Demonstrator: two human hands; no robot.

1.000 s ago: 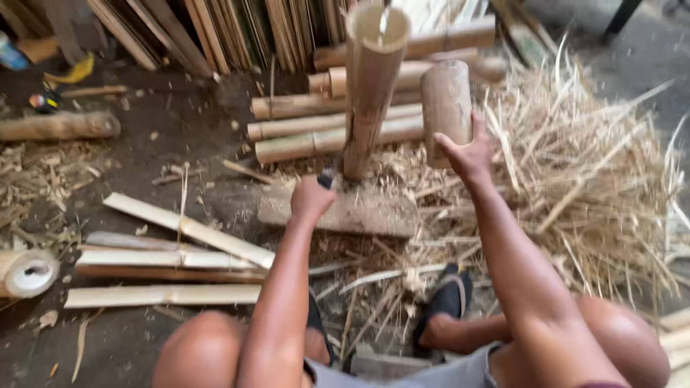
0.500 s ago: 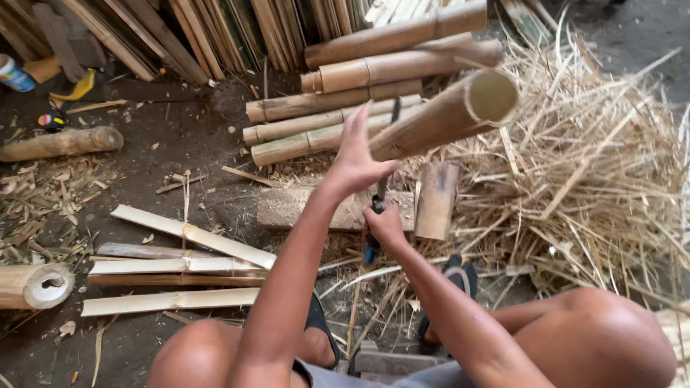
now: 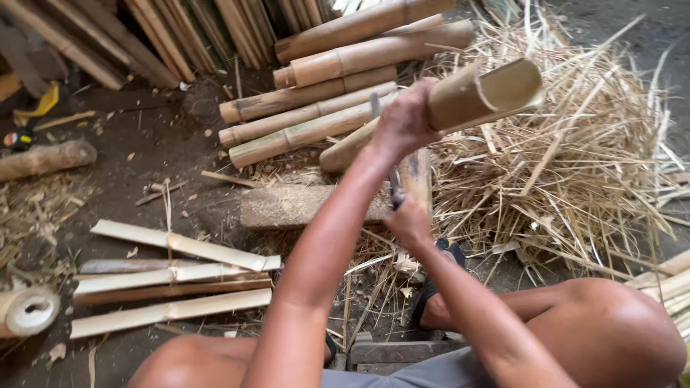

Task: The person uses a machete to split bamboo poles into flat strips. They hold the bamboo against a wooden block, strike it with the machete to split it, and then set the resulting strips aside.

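My left hand is closed around a thick hollow bamboo tube. The tube is tilted, with its open end up to the right and its lower end near a flat wooden block on the ground. Just below, my right hand grips the handle of a dark-bladed knife that points up toward the tube. Behind the knife, a short round wooden mallet lies by the block's right end, and neither hand holds it.
Whole bamboo poles are stacked behind the block. A big heap of straw-like bamboo shavings lies to the right. Split bamboo slats and a short bamboo section lie at left. My knees and a sandalled foot are in front.
The tube went from standing upright on the block to tilted with its open end to the right. My right hand let go of the mallet and took the knife, and my left hand moved onto the tube.
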